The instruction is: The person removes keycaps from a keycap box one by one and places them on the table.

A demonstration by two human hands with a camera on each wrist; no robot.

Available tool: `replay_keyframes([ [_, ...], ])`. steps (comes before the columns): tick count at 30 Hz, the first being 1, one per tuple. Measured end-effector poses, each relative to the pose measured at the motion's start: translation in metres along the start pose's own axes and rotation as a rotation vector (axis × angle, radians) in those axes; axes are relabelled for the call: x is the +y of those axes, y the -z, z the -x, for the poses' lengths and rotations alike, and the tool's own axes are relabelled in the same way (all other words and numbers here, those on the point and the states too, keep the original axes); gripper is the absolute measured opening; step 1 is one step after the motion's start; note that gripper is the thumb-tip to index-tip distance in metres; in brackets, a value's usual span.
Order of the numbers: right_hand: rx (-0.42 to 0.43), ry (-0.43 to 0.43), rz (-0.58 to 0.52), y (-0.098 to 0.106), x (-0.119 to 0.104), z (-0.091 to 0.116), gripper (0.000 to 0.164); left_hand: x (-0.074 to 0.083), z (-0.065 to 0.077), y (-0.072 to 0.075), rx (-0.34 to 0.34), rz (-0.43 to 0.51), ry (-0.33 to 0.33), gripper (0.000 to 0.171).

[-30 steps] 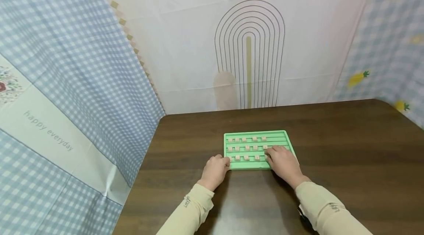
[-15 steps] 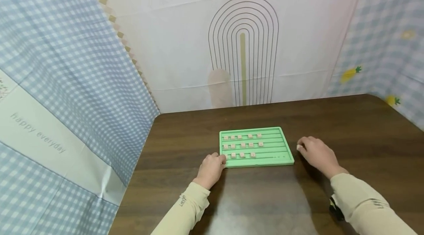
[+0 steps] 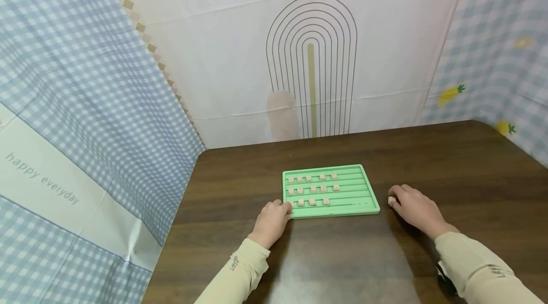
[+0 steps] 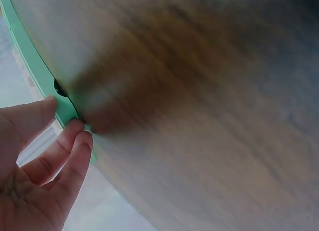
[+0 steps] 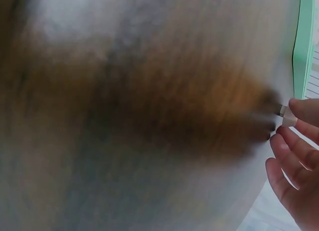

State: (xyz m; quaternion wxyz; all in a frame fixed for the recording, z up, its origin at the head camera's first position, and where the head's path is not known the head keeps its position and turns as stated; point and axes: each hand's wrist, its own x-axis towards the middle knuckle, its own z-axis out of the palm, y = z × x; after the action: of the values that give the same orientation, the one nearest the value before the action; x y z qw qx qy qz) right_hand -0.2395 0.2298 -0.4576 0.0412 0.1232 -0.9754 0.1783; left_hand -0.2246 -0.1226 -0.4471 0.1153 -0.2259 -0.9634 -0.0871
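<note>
A green rectangular tray (image 3: 357,198) with grooved rows lies on the table in the head view. Several small pale cubes (image 3: 312,202) with tiny dark marks stand in three rows over its left and middle parts. My left hand (image 3: 270,223) holds the tray's near left corner; the left wrist view has the thumb on the green edge (image 4: 36,66) and fingertips at the corner. Right of the tray, my right hand (image 3: 417,210) pinches a small pale cube (image 3: 391,200) between thumb and finger, low at the tabletop. Its marked face is too small to read.
The dark brown wooden table (image 3: 239,171) extends around the tray. Behind it hangs a white cloth (image 3: 231,80) with an arch print. Blue checked cloth (image 3: 141,104) hangs along the left side, and more checked cloth (image 3: 513,90) with pineapples on the right.
My right hand has left the tray's right part and moved right to the table beside it, with a pale cube now between its fingers. The left hand stays at the tray corner.
</note>
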Motion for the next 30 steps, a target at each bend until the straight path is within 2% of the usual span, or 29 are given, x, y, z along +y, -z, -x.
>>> replay_keyframes([
  [6, 0.011, 0.003, -0.001, 0.007, -0.008, -0.004, 0.036, -0.001, -0.001, -0.001, -0.002, 0.0, -0.011, 0.005],
  [11, 0.026, 0.074, -0.049, 0.006, -0.04, -0.02, 0.036, 0.001, 0.001, -0.001, -0.028, 0.0, 0.031, 0.006],
  [16, 0.015, 0.175, -0.065, -0.01, -0.083, -0.039, 0.03, 0.005, 0.0, -0.001, -0.02, -0.05, 0.025, 0.006],
  [20, 0.0, 0.191, -0.043, -0.028, -0.106, -0.047, 0.027, 0.008, -0.002, -0.002, 0.008, -0.091, -0.007, 0.008],
  [25, -0.013, 0.179, -0.029, -0.048, -0.118, -0.049, 0.024, 0.008, -0.001, -0.004, -0.004, -0.102, 0.014, 0.008],
  [30, 0.026, 0.195, -0.012, -0.053, -0.121, -0.049, 0.011, 0.007, 0.002, -0.005, 0.022, -0.107, 0.025, 0.007],
])
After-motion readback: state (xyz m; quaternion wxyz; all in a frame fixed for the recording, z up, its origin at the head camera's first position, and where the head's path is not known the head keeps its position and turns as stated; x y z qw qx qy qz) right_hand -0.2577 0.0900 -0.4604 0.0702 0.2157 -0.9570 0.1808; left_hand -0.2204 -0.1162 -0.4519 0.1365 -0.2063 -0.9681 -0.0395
